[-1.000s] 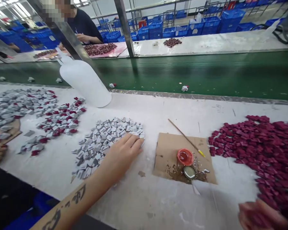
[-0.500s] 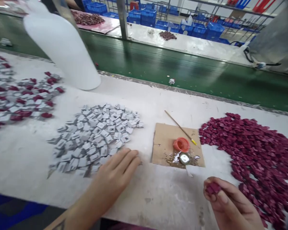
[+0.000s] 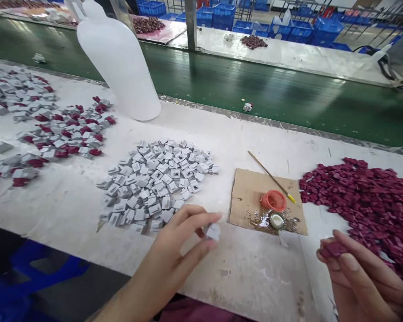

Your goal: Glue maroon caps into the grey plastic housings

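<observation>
Between thumb and fingers, my left hand [image 3: 184,246] pinches a small grey plastic piece [image 3: 212,231], just in front of a heap of like grey pieces [image 3: 161,174]. My right hand [image 3: 362,273] is closed on a small maroon piece [image 3: 334,248], at the near edge of a large maroon pile [image 3: 376,201]. Between the hands, farther back, lies a cardboard square [image 3: 246,192]. It bears a small red cup [image 3: 273,200], a round metal cap [image 3: 276,220] in a wet patch, and a thin brush [image 3: 272,175] with a yellow end.
A white plastic bottle [image 3: 121,67] stands at the back left. Left of it spread grey pieces with maroon parts [image 3: 70,129]. Behind the table runs a green conveyor belt [image 3: 215,85] carrying a small piece [image 3: 247,107]. Blue crates [image 3: 295,33] stand beyond.
My left hand has lifted from the grey heap with one grey piece pinched in it. My right hand still holds the maroon piece. The view has shifted left.
</observation>
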The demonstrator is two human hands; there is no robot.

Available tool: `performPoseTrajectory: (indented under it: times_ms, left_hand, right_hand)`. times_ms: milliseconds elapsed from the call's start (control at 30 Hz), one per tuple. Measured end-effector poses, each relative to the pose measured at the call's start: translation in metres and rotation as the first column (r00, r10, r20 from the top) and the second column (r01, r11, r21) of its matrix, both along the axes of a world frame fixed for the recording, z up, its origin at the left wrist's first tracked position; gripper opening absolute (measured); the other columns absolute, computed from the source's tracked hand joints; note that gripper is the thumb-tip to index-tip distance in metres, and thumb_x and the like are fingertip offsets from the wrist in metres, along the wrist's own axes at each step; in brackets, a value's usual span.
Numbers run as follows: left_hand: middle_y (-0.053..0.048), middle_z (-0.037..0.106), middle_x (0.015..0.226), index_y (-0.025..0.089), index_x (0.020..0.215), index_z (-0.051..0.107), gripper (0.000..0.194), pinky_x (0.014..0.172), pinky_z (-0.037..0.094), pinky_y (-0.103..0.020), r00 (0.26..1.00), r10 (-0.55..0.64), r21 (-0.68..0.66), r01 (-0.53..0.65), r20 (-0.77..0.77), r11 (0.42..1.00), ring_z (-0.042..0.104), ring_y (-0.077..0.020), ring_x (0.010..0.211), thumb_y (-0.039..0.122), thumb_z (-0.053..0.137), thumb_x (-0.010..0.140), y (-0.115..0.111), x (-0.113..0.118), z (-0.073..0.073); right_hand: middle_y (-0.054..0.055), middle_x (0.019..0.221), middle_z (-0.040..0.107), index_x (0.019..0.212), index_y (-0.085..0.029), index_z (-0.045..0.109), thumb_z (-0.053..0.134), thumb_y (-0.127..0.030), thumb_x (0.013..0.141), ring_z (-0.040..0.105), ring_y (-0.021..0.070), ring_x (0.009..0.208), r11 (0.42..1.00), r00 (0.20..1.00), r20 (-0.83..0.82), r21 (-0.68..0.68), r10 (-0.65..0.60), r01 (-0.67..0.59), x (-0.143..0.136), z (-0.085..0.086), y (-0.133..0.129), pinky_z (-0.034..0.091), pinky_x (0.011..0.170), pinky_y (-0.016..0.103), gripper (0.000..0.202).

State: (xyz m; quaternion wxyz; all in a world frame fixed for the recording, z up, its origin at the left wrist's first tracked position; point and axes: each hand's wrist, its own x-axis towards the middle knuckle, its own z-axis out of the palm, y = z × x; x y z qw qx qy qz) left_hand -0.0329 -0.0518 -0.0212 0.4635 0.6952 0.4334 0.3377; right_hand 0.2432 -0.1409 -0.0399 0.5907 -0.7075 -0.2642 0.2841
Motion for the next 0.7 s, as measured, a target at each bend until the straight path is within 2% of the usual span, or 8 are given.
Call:
performPoseTrajectory:
  times_ms: [33, 100, 167, 233, 300, 400, 533, 700]
  left_hand:
    - [-0.002, 0.061, 0.104, 0.031, 0.115, 0.065, 0.023, 0.075, 0.054, -0.021, 0.979, 0.005, -0.242, 0.046, 0.206, 0.969, 0.064, -0.0122, 0.085, 0.031, 0.059, 0.093, -0.005, 0.005, 0.002]
    - [0.000, 0.064, 0.099, 0.030, 0.106, 0.069, 0.023, 0.072, 0.053, -0.017, 0.848, 0.167, -0.616, 0.216, 0.503, 0.757, 0.066, -0.0090, 0.078, 0.042, 0.067, 0.087, -0.014, 0.015, 0.004]
    - [-0.001, 0.066, 0.092, 0.023, 0.099, 0.071, 0.029, 0.068, 0.052, -0.015, 0.726, 0.368, -0.775, 0.354, 0.581, 0.524, 0.066, -0.0080, 0.072, 0.046, 0.073, 0.081, -0.022, 0.024, 0.001]
    - [-0.003, 0.066, 0.084, 0.019, 0.099, 0.070, 0.036, 0.061, 0.051, -0.015, 0.662, 0.487, -0.819, 0.413, 0.570, 0.398, 0.064, -0.0081, 0.066, 0.047, 0.076, 0.077, -0.028, 0.032, -0.004]
    - [-0.002, 0.065, 0.079, 0.018, 0.104, 0.068, 0.044, 0.057, 0.050, -0.016, 0.632, 0.548, -0.836, 0.427, 0.548, 0.344, 0.062, -0.0083, 0.061, 0.050, 0.077, 0.074, -0.034, 0.038, -0.010]
    - [-0.003, 0.066, 0.086, 0.016, 0.100, 0.069, 0.039, 0.061, 0.050, -0.015, 0.639, 0.582, -0.864, 0.384, 0.503, 0.325, 0.062, -0.0073, 0.064, 0.046, 0.078, 0.075, -0.039, 0.041, -0.012]
    - [-0.002, 0.066, 0.088, 0.016, 0.088, 0.068, 0.027, 0.064, 0.051, -0.017, 0.665, 0.580, -0.882, 0.345, 0.471, 0.322, 0.065, -0.0092, 0.068, 0.037, 0.079, 0.076, -0.040, 0.041, -0.006]
    - [-0.001, 0.068, 0.085, 0.021, 0.094, 0.067, 0.025, 0.062, 0.049, -0.019, 0.655, 0.553, -0.857, 0.419, 0.515, 0.302, 0.066, -0.0115, 0.071, 0.039, 0.075, 0.080, -0.042, 0.040, -0.005]
  right_hand:
    - [0.000, 0.097, 0.073, 0.105, -0.026, 0.072, 0.075, -0.033, 0.078, 0.066, 0.0165, 0.087, 1.000, 0.996, 0.093, 0.003, -0.009, 0.009, -0.002, 0.003, 0.003, 0.057, 0.080, 0.025, 0.029]
    - [0.000, 0.094, 0.073, 0.100, -0.025, 0.073, 0.076, -0.035, 0.077, 0.066, 0.0153, 0.083, 1.000, 0.959, 0.284, 0.016, 0.010, -0.015, -0.006, 0.008, 0.007, 0.056, 0.079, 0.023, 0.025]
    - [-0.001, 0.091, 0.073, 0.097, -0.025, 0.073, 0.074, -0.031, 0.079, 0.067, 0.0134, 0.083, 0.995, 0.888, 0.453, 0.024, 0.073, -0.094, -0.009, 0.010, 0.012, 0.055, 0.079, 0.020, 0.019]
    - [-0.002, 0.095, 0.072, 0.101, -0.026, 0.071, 0.069, -0.023, 0.084, 0.067, 0.0118, 0.087, 0.974, 0.772, 0.615, 0.027, 0.163, -0.227, -0.010, 0.011, 0.018, 0.054, 0.082, 0.019, 0.017]
    - [-0.001, 0.100, 0.071, 0.106, -0.025, 0.068, 0.065, -0.014, 0.086, 0.066, 0.0105, 0.090, 0.927, 0.608, 0.757, 0.008, 0.240, -0.375, -0.009, 0.011, 0.025, 0.052, 0.085, 0.019, 0.023]
    - [0.001, 0.100, 0.070, 0.110, -0.020, 0.065, 0.065, -0.007, 0.084, 0.066, 0.0107, 0.091, 0.862, 0.418, 0.865, -0.034, 0.279, -0.506, -0.006, 0.009, 0.036, 0.052, 0.086, 0.019, 0.029]
    - [0.004, 0.096, 0.071, 0.107, -0.018, 0.064, 0.065, -0.004, 0.084, 0.067, 0.0140, 0.089, 0.840, 0.362, 0.890, -0.040, 0.276, -0.542, -0.005, 0.008, 0.043, 0.054, 0.081, 0.025, 0.027]
    - [0.006, 0.095, 0.070, 0.103, -0.015, 0.065, 0.065, 0.000, 0.082, 0.065, 0.0144, 0.090, 0.835, 0.318, 0.908, -0.061, 0.274, -0.547, -0.005, 0.005, 0.045, 0.053, 0.083, 0.028, 0.026]
